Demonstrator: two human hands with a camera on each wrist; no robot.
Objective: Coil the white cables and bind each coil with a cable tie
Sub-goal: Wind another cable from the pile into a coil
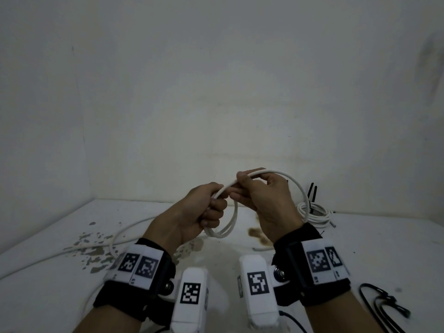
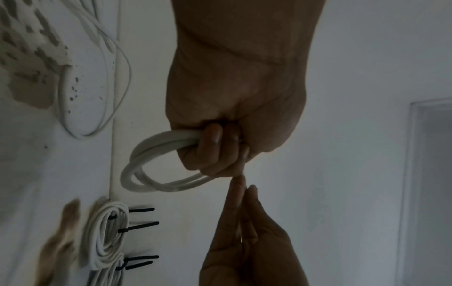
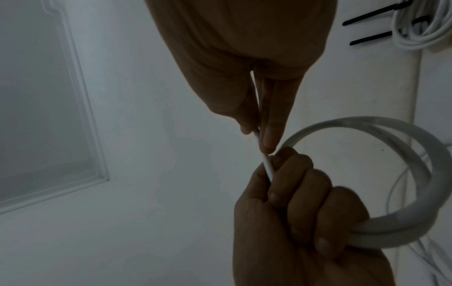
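Above the stained white table [image 1: 240, 255] we hold a thick white cable [image 1: 230, 222] wound into loose loops. Our left hand [image 1: 199, 212] is curled in a fist round the gathered loops; our right hand [image 1: 266, 200] pinches a straight run of the same cable between thumb and fingers, just beside the left. Farther back on the right lie white cable coils [image 1: 314, 213] already bound with black cable ties [image 1: 313, 188]. Near the right wrist lies a thin black cord [image 1: 382, 301]. We see no containers.
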